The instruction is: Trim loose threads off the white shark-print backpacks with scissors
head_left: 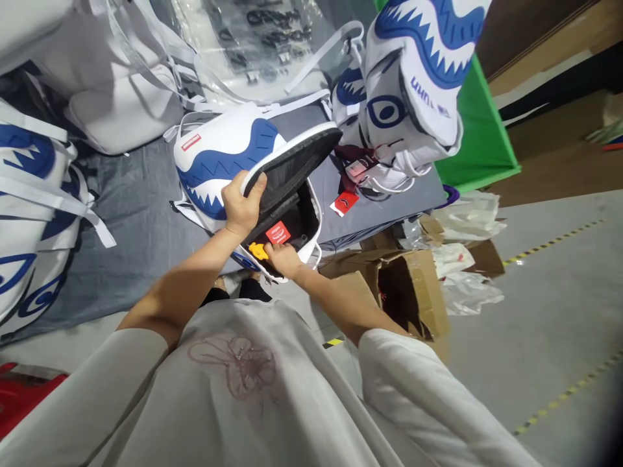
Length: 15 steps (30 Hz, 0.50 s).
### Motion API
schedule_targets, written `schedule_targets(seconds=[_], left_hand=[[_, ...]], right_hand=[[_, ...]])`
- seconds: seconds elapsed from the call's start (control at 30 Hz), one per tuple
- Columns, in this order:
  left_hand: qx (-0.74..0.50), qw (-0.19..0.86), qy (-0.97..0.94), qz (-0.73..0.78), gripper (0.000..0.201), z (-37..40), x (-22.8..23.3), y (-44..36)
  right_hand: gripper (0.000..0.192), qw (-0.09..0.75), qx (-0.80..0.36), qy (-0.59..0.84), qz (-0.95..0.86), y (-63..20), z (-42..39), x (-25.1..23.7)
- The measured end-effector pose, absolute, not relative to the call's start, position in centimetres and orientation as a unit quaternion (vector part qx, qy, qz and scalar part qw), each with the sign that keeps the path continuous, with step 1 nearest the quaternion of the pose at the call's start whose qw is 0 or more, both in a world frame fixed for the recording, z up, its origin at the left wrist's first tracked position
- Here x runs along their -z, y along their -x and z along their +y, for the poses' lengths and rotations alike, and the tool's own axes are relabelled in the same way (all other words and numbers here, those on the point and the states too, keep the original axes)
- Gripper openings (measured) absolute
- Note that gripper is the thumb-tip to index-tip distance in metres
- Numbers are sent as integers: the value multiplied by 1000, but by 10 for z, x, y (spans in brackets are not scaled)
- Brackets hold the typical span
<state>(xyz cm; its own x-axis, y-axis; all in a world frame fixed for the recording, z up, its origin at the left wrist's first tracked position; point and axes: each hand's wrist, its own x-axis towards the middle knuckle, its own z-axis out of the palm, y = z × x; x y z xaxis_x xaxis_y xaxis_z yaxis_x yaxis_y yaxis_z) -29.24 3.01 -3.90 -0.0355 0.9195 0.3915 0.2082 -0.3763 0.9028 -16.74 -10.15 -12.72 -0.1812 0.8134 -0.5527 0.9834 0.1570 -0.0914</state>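
A white backpack point(221, 139) with a blue shark-mouth print lies on the grey-covered table, its main compartment unzipped. My left hand point(242, 206) is closed around the edge of its front panel and holds it raised, showing the black lining. Inside the mouth of the bag is my right hand point(286, 261), fingers bent together. At its fingertips are a red card tag point(278, 233) and a small yellow shaped piece point(257, 251). Which of these the fingers grip, I cannot tell. The bottom of the compartment is dark and partly hidden.
Another shark-print backpack point(389, 117) stands at the right, with a red hang tag point(344, 203). More backpacks point(29, 214) crowd the left side. Clear plastic packaging point(253, 39) lies at the back. An open cardboard box point(413, 292) and plastic bags point(470, 285) sit beyond the table edge.
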Motion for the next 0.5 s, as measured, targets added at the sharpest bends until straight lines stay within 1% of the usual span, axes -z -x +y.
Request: schedule_targets(seconds=[0.13,0.5], left_hand=[[-579,329,-582,467,56,24,41,285],[-569,328,-583,478,57,32,49,292]], right_hand=[[40,160,181,-682,690,169,-80,146],[28,23,163,-820,548,151,-79,152]])
